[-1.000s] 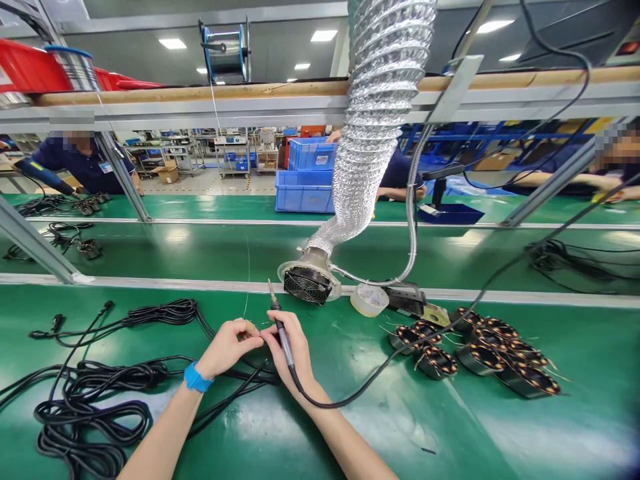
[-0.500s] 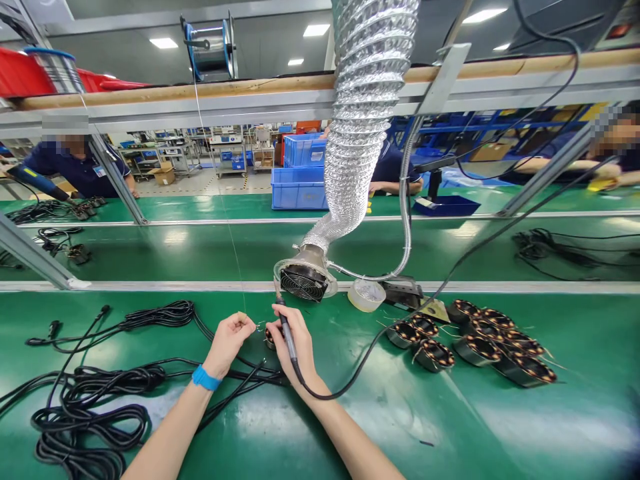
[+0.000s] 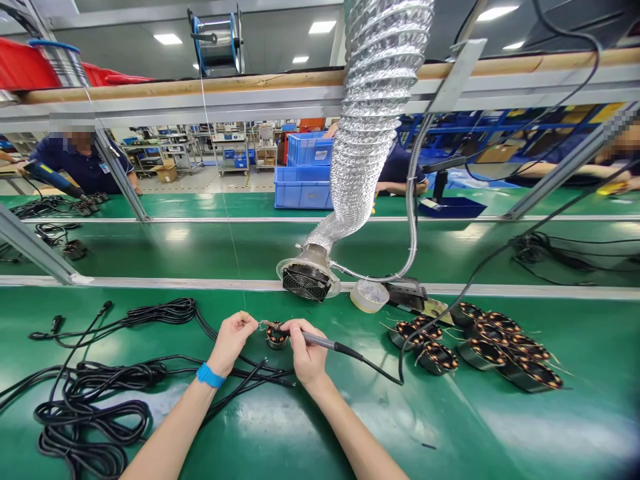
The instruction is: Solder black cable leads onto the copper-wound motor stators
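Now that the soldering iron has swung down level, the right hand pinches it in its grip, tip over the small wound coil, which sits at that hand's ten o'clock on the green bench; the left hand's grip is pressed together, on what I cannot tell.

Two bare hands, my left hand, my right hand, one slim black soldering iron, one copper-wound coil, about nine more black copper-wound coils, one blue wristband

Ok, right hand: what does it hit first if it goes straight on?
Probably the small copper-wound coil just ahead of the right hand, beneath the tip of its soldering iron. Depth is unclear: the hand may pass above it, toward the left hand.
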Demonstrator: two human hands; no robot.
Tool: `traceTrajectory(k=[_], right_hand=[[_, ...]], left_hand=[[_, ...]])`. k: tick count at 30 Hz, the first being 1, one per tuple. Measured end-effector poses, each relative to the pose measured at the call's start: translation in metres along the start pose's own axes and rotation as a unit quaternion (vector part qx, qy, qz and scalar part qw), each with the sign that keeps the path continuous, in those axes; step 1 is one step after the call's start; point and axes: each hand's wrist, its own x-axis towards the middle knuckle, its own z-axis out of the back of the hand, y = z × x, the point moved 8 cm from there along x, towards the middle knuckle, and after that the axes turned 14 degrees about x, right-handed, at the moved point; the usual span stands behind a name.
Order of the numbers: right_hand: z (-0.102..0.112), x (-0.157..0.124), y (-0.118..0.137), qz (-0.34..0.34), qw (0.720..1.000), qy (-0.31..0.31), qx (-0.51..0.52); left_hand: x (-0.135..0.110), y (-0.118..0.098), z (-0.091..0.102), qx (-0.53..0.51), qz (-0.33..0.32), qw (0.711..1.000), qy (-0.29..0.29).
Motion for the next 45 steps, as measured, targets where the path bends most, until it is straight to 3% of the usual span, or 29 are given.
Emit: traceTrajectory(k=[7,16,33,39,45], right_hand=[[-0.003,0.002,-0.002,-0.007,1.000,0.016,0.004],[0.009,-0.001,-0.014,-0.044,0.995,-0.054,0.067],[0.009,0.000,-0.016,-0.044,0.996,-0.050,0.058],[0.001,0.000,-0.018,-0.056,0.997,-0.030,0.047],[-0.023,0.007,-0.009,-0.026,0.998,0.058,0.021]], left_hand=[[0.001,0.003,0.000,-0.011,0.004,1.000,0.002],[-0.001,-0.001,0.000,-0.012,0.009,1.000,0.000],[-0.001,-0.001,-0.001,-0.018,0.028,0.999,0.012],[0.000,0.000,-0.002,-0.025,0.028,0.999,0.015],[-0.002,-0.007,-0.003,0.005,0.004,0.999,0.043]])
